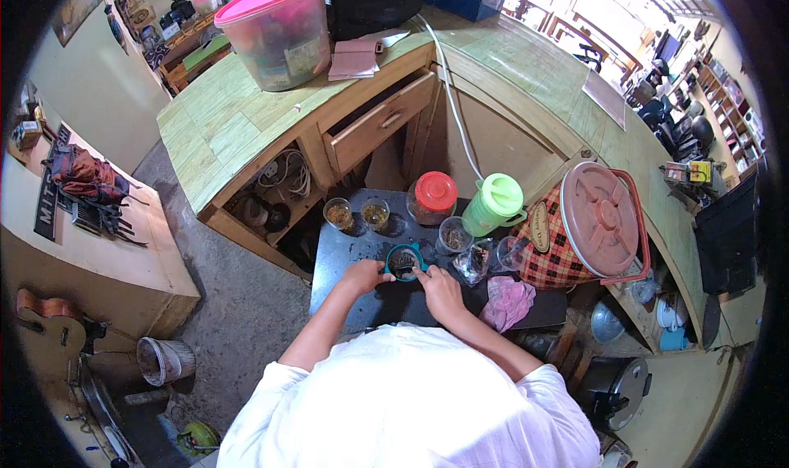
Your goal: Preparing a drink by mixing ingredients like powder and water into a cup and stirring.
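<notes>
A round teal-rimmed strainer (405, 263) with dark, leaf-like bits in it is between my hands, above the dark low table (370, 304). My left hand (365, 277) grips its left edge, thumb at the near side. My right hand (440, 290) holds its right side with the index finger on the rim. What is under the strainer is hidden. Beyond my left hand stand two clear glasses, a left one (338, 214) and a right one (375, 214), both with amber liquid. A clear cup (454, 236) of dark bits stands beyond my right hand.
Behind stand a red-lidded jar (433, 195) and a light-green pitcher (493, 206). To the right are a clear plastic bag (472, 263), a clear cup (510, 253), a pink cloth (508, 303) and a plaid container (558, 246). A wooden counter (246, 123) with a half-open drawer (382, 123) curves around.
</notes>
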A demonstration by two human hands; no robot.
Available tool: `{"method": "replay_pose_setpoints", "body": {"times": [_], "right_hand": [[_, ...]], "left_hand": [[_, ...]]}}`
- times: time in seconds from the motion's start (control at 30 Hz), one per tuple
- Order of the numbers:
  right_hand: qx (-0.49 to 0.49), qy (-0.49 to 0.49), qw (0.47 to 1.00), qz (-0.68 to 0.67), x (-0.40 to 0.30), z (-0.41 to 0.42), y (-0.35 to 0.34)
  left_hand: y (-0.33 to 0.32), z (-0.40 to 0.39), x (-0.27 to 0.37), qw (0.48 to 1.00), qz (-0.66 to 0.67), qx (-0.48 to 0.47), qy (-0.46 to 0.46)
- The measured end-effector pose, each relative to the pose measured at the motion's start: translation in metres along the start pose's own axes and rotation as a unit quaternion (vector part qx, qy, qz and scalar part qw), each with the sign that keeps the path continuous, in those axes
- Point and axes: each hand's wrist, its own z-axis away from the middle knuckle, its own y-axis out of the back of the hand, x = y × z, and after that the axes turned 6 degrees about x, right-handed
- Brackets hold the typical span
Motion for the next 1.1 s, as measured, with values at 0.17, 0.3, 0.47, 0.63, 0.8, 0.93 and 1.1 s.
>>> {"method": "replay_pose_setpoints", "body": {"times": [0.17, 0.3, 0.47, 0.63, 0.8, 0.93, 1.1], "right_hand": [[0.065, 0.074, 0.995, 0.009, 0.002, -0.016, 0.021], [0.038, 0.150, 0.988, -0.028, 0.002, -0.020, 0.022], [-0.022, 0.140, 0.990, -0.008, 0.028, -0.020, 0.030], [-0.099, 0.053, 0.994, 0.008, 0.009, -0.010, 0.040], [-0.039, 0.004, 0.999, 0.018, -0.003, -0.012, 0.009], [-0.018, 0.005, 1.000, -0.006, -0.009, -0.006, 0.022], [-0.022, -0.049, 0.997, 0.057, -0.010, -0.007, 0.004]], "left_hand": [[-0.001, 0.001, -0.001, 1.000, 0.006, 0.004, 0.006], [0.001, -0.001, 0.001, 1.000, 0.012, -0.003, 0.009], [0.001, 0.002, 0.001, 1.000, 0.014, 0.003, 0.002], [-0.001, 0.001, 0.001, 1.000, 0.011, 0.003, 0.009], [0.000, -0.001, 0.002, 1.000, 0.011, -0.001, 0.008], [-0.001, 0.002, 0.001, 1.000, 0.008, 0.002, 0.019], [0.003, -0.002, 0.005, 0.999, -0.005, -0.030, 0.039]]}}
